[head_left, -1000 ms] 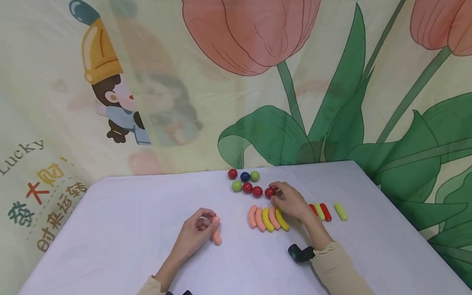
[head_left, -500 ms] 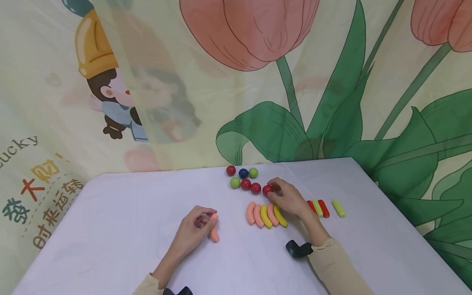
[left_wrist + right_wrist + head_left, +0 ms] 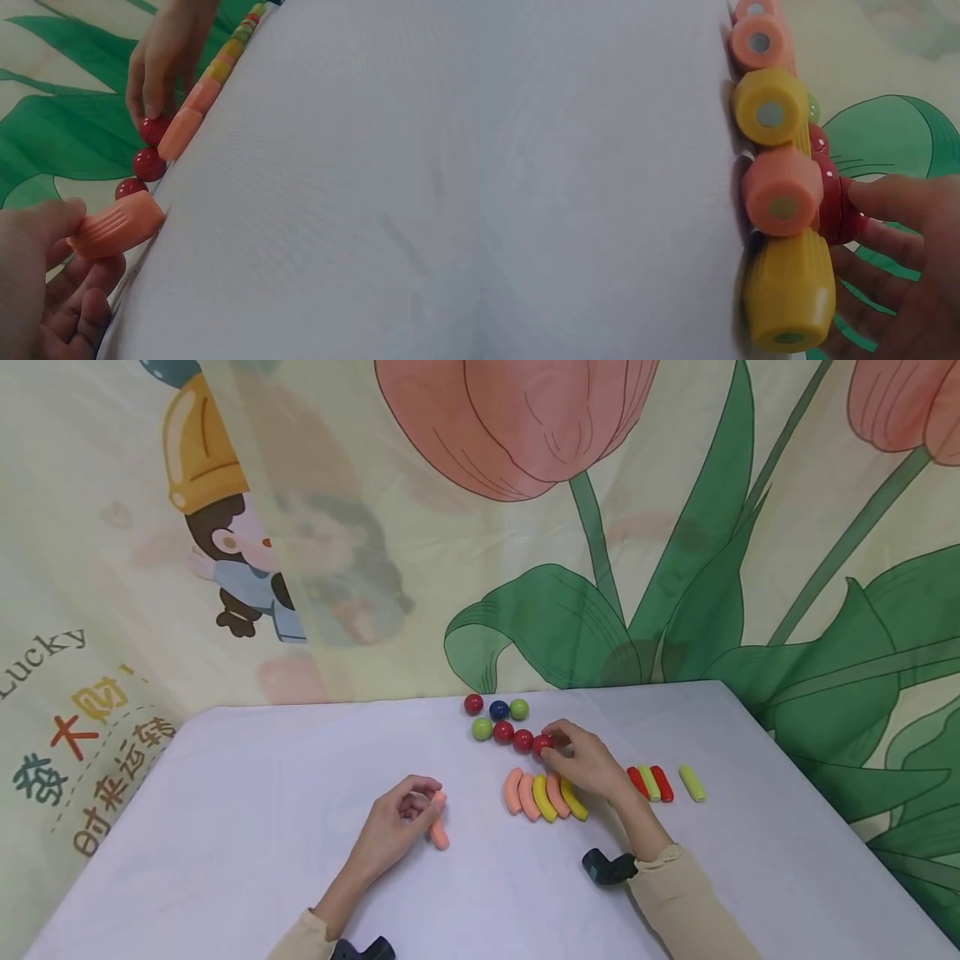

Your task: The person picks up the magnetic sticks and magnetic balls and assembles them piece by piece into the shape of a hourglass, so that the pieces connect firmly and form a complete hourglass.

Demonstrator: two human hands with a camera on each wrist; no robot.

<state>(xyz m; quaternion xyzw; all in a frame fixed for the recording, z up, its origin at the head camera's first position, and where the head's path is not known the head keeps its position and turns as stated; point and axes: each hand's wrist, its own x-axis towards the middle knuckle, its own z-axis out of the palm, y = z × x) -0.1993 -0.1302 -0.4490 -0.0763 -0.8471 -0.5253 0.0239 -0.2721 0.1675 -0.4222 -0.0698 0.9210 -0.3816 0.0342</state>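
My left hand (image 3: 393,822) pinches a pink curved stick (image 3: 440,833) between thumb and fingers, left of the other pieces. In the left wrist view this ribbed pink stick (image 3: 120,223) is seen close up, one end on or just over the white cloth. My right hand (image 3: 588,767) holds a red ball (image 3: 541,745) with thumb and fingertips, at the right end of a row of balls. That ball appears to touch the neighbouring red ball (image 3: 522,742). Just in front lies a row of pink and yellow curved sticks (image 3: 545,798), with flat grey discs in their ends in the right wrist view.
Behind the front row of balls lie a red ball (image 3: 473,704), a dark blue ball (image 3: 498,710) and a green ball (image 3: 519,709). Right of my right hand are red and light green straight sticks (image 3: 662,783), one green stick (image 3: 692,783) apart. A printed curtain hangs behind the table.
My right hand has slid the red ball a little to the left, closing the gap to its neighbour. The left hand keeps its hold on the pink stick, nearly still.
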